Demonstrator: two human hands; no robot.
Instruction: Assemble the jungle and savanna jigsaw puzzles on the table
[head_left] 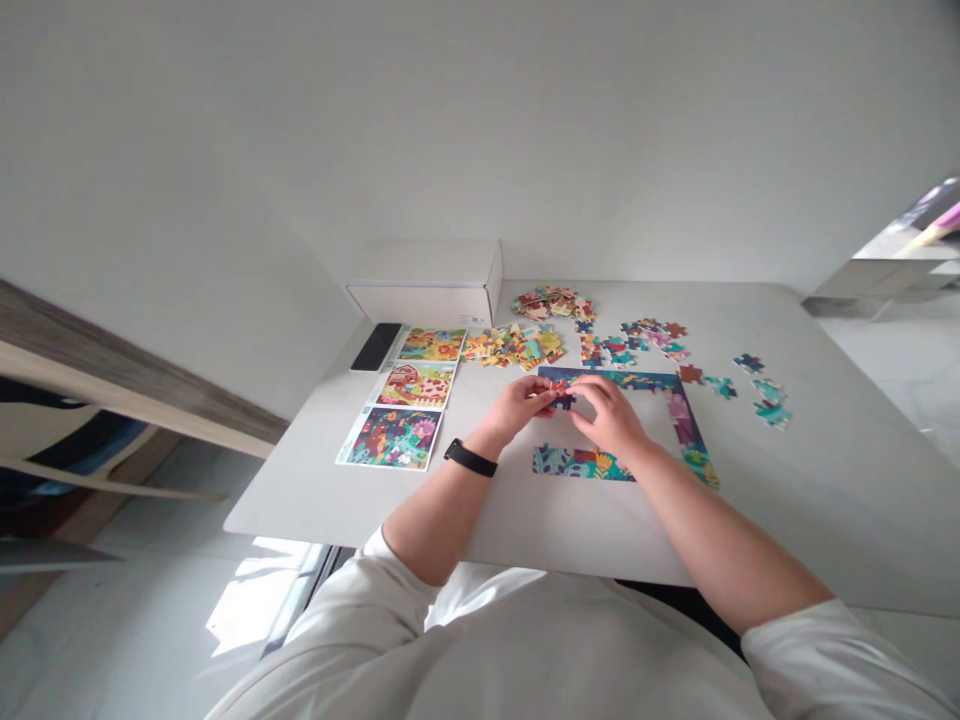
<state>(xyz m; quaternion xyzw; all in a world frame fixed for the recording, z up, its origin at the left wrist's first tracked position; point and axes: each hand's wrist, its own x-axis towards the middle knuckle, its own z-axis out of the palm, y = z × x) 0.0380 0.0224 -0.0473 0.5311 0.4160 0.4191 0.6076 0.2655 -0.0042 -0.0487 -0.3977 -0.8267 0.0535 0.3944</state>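
Note:
Both my hands meet over the upper left of a partly joined jigsaw puzzle (645, 381), whose dark blue edge strips frame the bare table. My left hand (520, 408) is closed on small jigsaw pieces (562, 400), red and dark blue. From the other side my right hand (609, 412) pinches the same pieces, fingertips close to the left ones. Whether the pieces are joined cannot be made out. Below the hands lies the puzzle's bottom strip (551, 461), teal leaves and orange flowers. On its right side a purple figure (679, 415) shows.
Left of the puzzle lie three picture cards (395, 438) in a column and a black phone (376, 347). A white box (427, 290) stands against the wall. Heaps of yellow pieces (517, 345) and reddish pieces (551, 302) sit behind; loose teal pieces (771, 400) are scattered right.

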